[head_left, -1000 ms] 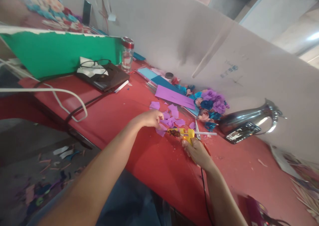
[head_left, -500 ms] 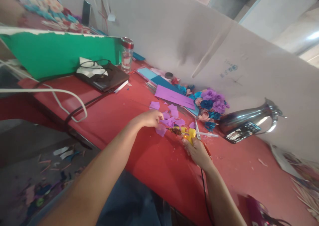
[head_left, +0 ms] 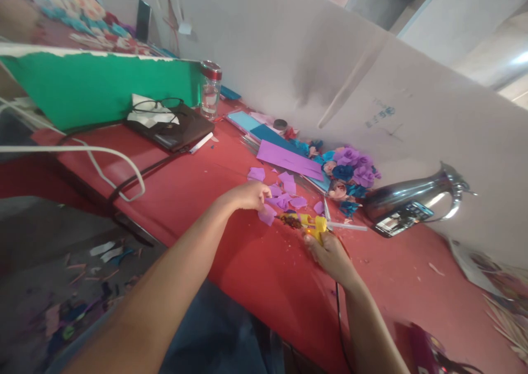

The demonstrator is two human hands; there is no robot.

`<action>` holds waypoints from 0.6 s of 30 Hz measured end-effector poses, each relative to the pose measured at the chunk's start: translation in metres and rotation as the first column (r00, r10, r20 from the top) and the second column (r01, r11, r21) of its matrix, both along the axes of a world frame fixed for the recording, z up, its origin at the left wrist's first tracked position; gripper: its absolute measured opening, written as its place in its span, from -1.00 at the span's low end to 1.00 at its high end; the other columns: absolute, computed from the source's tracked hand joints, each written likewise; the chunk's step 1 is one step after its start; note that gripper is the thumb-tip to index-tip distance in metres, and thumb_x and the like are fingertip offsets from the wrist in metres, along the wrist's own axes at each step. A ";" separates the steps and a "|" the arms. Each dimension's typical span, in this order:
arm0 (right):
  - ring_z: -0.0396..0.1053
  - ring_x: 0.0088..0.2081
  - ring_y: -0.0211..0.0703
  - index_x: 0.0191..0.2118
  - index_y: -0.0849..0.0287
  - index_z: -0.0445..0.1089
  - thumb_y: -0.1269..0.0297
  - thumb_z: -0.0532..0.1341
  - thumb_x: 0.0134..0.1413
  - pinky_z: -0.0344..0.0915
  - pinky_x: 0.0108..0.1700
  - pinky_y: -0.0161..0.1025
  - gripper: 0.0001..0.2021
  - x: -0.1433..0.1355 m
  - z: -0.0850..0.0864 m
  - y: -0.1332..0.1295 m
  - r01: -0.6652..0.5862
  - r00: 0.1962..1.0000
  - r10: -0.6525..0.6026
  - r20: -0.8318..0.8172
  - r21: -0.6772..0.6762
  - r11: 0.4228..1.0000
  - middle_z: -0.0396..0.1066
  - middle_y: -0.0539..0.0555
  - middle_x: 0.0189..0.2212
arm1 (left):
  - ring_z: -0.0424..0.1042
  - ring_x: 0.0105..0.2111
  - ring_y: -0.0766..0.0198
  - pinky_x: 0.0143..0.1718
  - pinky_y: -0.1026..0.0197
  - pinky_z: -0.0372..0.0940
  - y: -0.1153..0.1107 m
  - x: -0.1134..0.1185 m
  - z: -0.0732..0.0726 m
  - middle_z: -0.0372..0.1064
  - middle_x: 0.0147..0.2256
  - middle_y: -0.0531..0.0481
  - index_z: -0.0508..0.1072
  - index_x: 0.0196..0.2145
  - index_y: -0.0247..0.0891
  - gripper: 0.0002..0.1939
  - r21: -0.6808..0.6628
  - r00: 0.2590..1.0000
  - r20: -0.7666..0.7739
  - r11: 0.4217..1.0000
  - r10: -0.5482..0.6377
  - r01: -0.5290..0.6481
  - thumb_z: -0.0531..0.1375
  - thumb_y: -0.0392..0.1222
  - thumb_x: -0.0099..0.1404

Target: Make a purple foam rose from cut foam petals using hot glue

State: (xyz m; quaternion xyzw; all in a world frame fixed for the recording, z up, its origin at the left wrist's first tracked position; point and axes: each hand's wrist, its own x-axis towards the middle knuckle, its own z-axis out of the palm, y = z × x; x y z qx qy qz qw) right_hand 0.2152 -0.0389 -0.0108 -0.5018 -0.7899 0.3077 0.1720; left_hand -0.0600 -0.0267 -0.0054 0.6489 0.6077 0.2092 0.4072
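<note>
My left hand (head_left: 248,196) is closed in a pinch on a purple crepe-paper petal (head_left: 267,214) above the red table. In my right hand (head_left: 332,259) is a yellow hot glue gun (head_left: 317,226), fingers wrapped round its grip. A small orange light glows on the gun, and brown residue coats its front part. Its nozzle points left and comes close to the petal; contact cannot be made out. A clear glue stick (head_left: 348,226) sticks out of the gun's back. Loose purple petals (head_left: 287,183) lie just beyond my left fingers.
Behind the petals lie a purple paper strip (head_left: 289,159) and blue sheets. Paper flowers (head_left: 355,165) are heaped beside a steel jug (head_left: 406,195) with a phone (head_left: 404,219) leaning on it. Scissors (head_left: 327,209) lie behind the gun. A glass bottle (head_left: 210,91) stands far left.
The glue gun and my right hand have shifted slightly right and down. My left hand stays nearly where it was, pinching the petal.
</note>
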 end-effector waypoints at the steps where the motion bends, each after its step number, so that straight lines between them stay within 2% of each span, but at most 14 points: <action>1: 0.15 -0.61 -0.27 -0.50 0.17 0.27 -0.06 0.08 0.06 0.08 -0.56 -0.32 -0.63 -0.003 0.002 -0.002 -0.023 0.999 0.023 0.025 -0.008 1.000 0.22 -0.02 -0.66 | 0.39 -0.37 0.21 -0.37 0.26 0.16 0.000 0.000 0.000 0.47 -0.32 -0.04 0.46 -0.12 -0.30 -0.48 -0.004 1.000 -0.004 1.000 0.001 -0.001 0.29 -0.24 -0.12; 7: 0.17 -0.57 -0.24 -0.45 0.19 0.30 -0.05 0.04 0.08 0.11 -0.51 -0.30 -0.62 -0.007 0.007 -0.004 -0.073 0.993 0.072 0.097 -0.001 0.997 0.24 0.00 -0.63 | 0.39 -0.36 0.22 -0.37 0.28 0.16 0.001 0.000 -0.001 0.48 -0.29 -0.05 0.45 -0.10 -0.29 -0.47 -0.007 1.000 -0.015 1.000 -0.013 0.013 0.29 -0.21 -0.11; 15: 0.18 -0.56 -0.24 -0.58 0.14 0.18 -0.06 0.04 0.06 0.09 -0.51 -0.30 -0.61 -0.008 0.011 -0.007 -0.108 0.983 0.105 0.151 0.014 0.994 0.23 0.01 -0.64 | 0.42 -0.33 0.20 -0.35 0.27 0.18 0.001 -0.001 -0.001 0.49 -0.27 -0.06 0.45 -0.09 -0.30 -0.45 -0.012 1.000 -0.019 1.000 -0.011 0.011 0.27 -0.24 -0.13; 18: 0.12 -0.62 -0.28 -0.60 0.14 0.18 -0.09 0.04 0.04 0.05 -0.57 -0.32 -0.58 0.002 0.015 -0.003 -0.075 0.988 0.081 0.129 -0.048 0.996 0.15 -0.04 -0.71 | 0.41 -0.34 0.21 -0.35 0.27 0.18 0.002 -0.001 -0.002 0.49 -0.29 -0.03 0.45 -0.10 -0.28 -0.46 -0.009 1.000 -0.019 1.000 -0.012 0.012 0.27 -0.24 -0.13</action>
